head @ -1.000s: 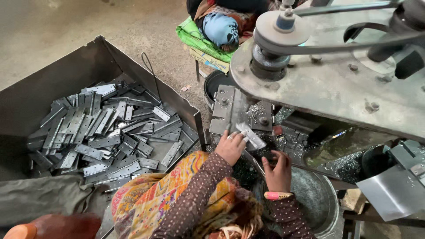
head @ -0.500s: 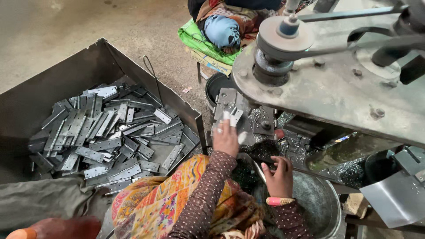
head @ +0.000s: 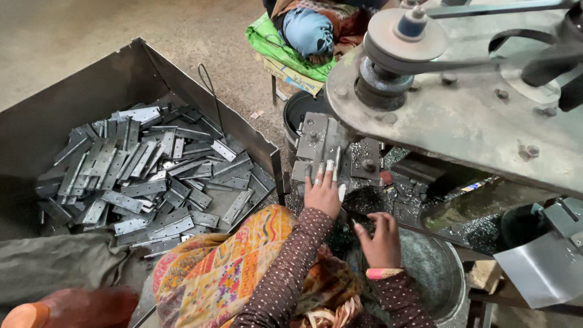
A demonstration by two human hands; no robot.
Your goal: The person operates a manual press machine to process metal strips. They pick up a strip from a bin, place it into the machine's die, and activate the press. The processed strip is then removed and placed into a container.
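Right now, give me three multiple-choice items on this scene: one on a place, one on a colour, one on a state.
1. Where are the flat metal plates piled?
A. in the open metal bin
B. on the machine's top
C. in the round tub

2. What colour is the band on the right wrist?
A. blue
B. pink
C. black

3. How is the left hand?
A. clenched in the lap
B. fingers stretched onto the machine's block
C. inside the bin

Answers: A, plates fill the bin; B, pink band shows at the cuff; B, fingertips lie on the block.

metal bin (head: 54,115) of flat plates (head: 146,170), green bag (head: 276,48)
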